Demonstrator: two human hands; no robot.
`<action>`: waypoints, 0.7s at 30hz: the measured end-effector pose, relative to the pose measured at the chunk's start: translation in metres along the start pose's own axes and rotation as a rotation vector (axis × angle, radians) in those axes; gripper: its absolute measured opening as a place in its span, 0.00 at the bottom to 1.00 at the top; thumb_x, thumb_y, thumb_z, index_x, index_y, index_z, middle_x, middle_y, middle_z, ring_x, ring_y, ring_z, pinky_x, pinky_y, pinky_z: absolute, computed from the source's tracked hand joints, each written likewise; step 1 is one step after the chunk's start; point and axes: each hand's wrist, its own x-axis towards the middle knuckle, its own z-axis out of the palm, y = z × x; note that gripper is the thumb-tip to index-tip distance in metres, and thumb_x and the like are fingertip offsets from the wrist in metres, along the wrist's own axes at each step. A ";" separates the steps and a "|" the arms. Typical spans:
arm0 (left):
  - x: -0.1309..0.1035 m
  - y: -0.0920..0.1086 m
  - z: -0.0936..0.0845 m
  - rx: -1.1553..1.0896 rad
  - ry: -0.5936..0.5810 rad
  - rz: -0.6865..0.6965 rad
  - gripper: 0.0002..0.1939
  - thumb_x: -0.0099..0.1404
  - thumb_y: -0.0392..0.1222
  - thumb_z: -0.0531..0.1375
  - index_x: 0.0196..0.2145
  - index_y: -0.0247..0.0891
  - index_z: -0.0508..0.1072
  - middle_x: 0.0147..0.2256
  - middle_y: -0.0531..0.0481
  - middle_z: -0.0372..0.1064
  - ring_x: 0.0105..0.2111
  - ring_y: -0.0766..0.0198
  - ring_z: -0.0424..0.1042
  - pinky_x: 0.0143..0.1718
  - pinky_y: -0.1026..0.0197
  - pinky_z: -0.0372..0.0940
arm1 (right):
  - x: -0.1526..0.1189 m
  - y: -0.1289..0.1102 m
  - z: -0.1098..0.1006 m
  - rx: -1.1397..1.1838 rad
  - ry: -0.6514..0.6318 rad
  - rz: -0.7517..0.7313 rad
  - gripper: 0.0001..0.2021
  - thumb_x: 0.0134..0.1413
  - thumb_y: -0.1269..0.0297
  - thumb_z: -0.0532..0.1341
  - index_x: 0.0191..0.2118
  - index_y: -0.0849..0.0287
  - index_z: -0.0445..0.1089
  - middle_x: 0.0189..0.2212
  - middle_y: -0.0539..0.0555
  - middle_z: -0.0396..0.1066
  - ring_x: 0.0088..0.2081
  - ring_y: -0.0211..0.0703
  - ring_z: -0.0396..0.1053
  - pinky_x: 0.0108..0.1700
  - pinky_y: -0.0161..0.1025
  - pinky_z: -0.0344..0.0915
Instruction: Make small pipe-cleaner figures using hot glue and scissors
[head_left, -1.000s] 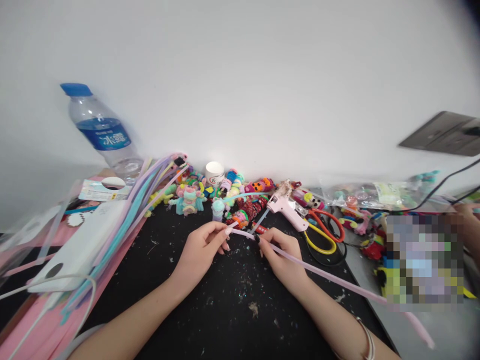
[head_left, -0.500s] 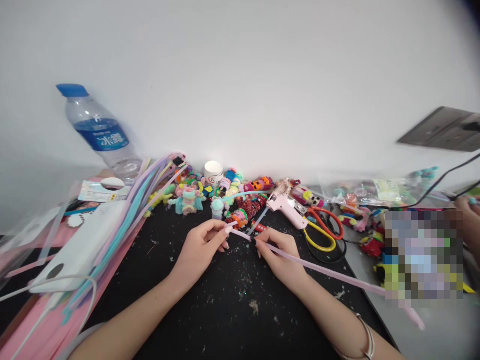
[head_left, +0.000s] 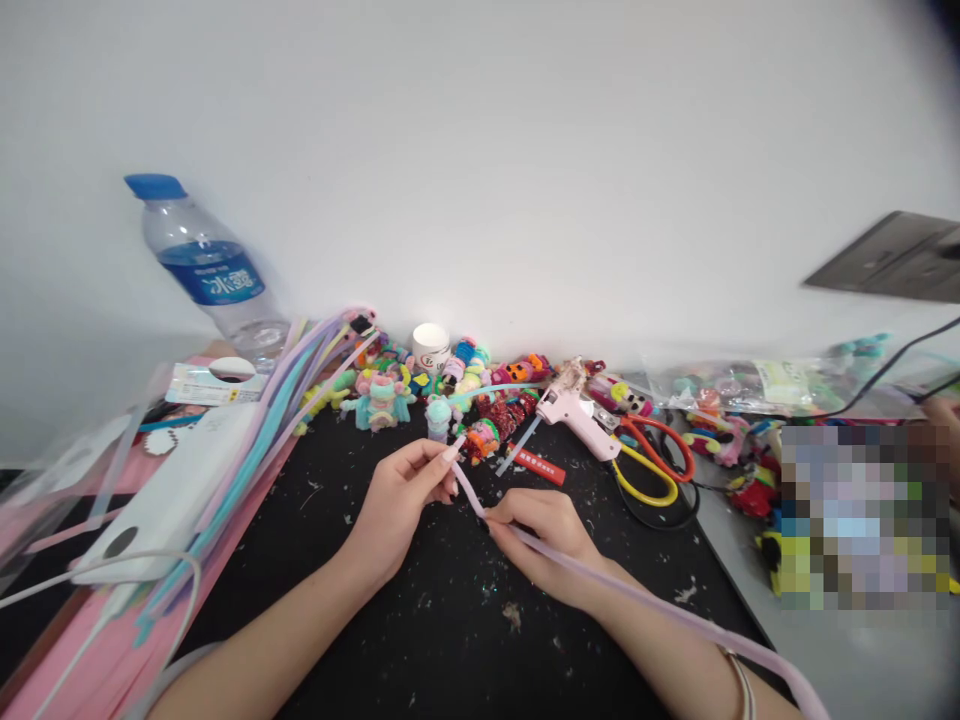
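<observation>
A long pale-pink pipe cleaner [head_left: 652, 597] runs between my two hands and over my right forearm to the lower right. My left hand [head_left: 401, 500] pinches it close to one end, thumb against fingers. A short way along, my right hand [head_left: 547, 545] grips it between thumb and forefinger. The stretch between the hands slopes down to the right. Just beyond my fingers lie a red strip with white marks [head_left: 541, 467] and a pink glue gun [head_left: 579, 415] with a clear glue stick [head_left: 519, 447] in it.
Scissors with orange and yellow handles [head_left: 645, 495] lie right of the glue gun. Small fuzzy figures [head_left: 382, 398] and a white paper roll [head_left: 431, 346] line the wall. Leftward are a bundle of pipe cleaners [head_left: 259, 450] and a water bottle [head_left: 210, 265]. Another person's hand [head_left: 941, 415] shows far right.
My right hand has moved down and slightly left with the pipe cleaner, which now bends more steeply between my hands. The red strip shows more fully. The view has shifted slightly.
</observation>
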 end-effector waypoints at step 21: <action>0.003 0.003 -0.005 0.266 -0.011 0.067 0.09 0.61 0.43 0.57 0.34 0.34 0.71 0.22 0.53 0.66 0.24 0.67 0.67 0.26 0.65 0.66 | 0.006 0.003 -0.008 0.037 0.146 0.169 0.08 0.54 0.69 0.56 0.26 0.62 0.69 0.20 0.50 0.68 0.22 0.35 0.64 0.27 0.31 0.59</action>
